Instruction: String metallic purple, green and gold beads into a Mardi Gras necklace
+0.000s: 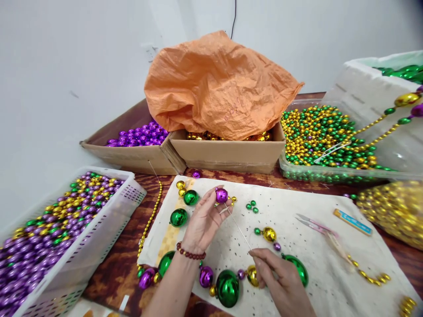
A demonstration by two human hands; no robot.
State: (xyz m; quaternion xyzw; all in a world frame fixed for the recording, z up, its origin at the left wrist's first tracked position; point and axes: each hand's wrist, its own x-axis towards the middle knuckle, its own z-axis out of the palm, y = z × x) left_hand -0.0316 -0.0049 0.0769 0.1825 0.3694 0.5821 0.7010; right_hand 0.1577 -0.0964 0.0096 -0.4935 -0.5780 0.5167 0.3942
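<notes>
My left hand (202, 220), with a dark red bead bracelet (191, 252) at its wrist, pinches a shiny purple bead (221, 195) between thumb and fingers. Two or so small gold beads (234, 200) show by its fingertips. Lower right, my right hand (280, 277) grips a long thin needle (239, 229), whose far end meets the purple bead; whether it is inside the hole I cannot tell. A strand of beads with a large green bead (228, 288) and a gold bead (252, 275) runs beneath my hands, partly hidden. Loose green beads (179, 217) lie left of my left hand.
On the white cloth (277, 202) are thread snips (315, 224), a blue-orange box cutter (353, 222) and small green beads (253, 206). Around it stand a white basket (132, 193), cardboard boxes (228, 154), an orange sack (214, 88) and a clear bead tub (330, 174).
</notes>
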